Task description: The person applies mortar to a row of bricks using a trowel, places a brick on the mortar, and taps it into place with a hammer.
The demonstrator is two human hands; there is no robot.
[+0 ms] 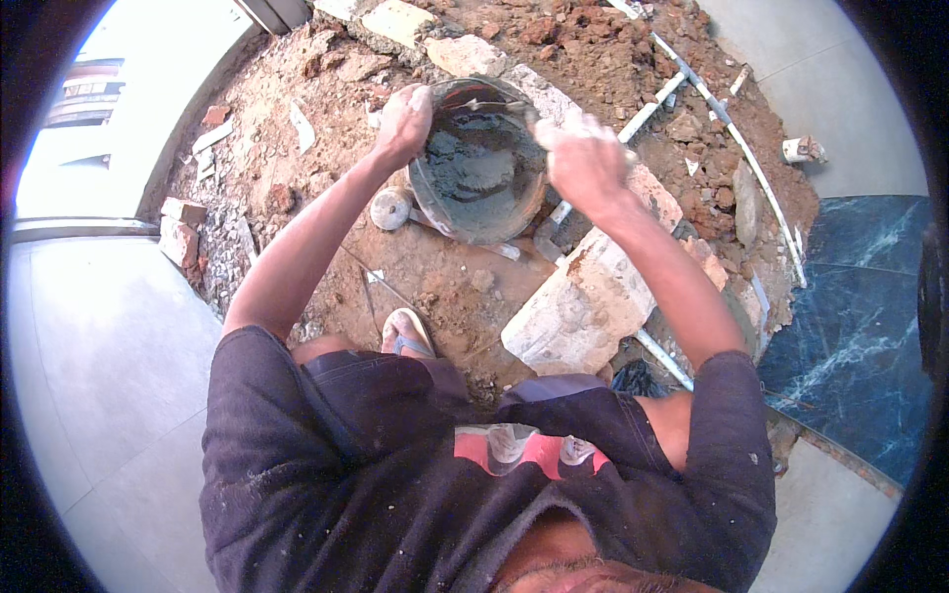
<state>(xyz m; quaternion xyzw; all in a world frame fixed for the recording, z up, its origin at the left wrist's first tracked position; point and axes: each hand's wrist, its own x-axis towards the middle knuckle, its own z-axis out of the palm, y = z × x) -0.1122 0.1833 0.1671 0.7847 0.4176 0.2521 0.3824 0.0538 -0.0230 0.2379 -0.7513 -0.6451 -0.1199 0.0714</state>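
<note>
In front of me a dark round bucket (pixel 474 222) holds wet grey cement mix (pixel 479 163). My left hand (pixel 405 124) is closed on its left rim. My right hand (pixel 588 163), blurred by motion, is closed at the right side of the bucket. What its fingers hold is hidden. A thin, pale, rod-like piece (pixel 494 105) crosses the far part of the bucket's mouth; whether it joins my right hand I cannot tell.
White plastic pipes (pixel 732 124) run over broken soil (pixel 544 35) on the right. A pale masonry block (pixel 578 301) lies near my knees. Left of the bucket sits a round capped pipe end (pixel 390 209). Dark blue marbled tiles (pixel 850 326) cover the right side.
</note>
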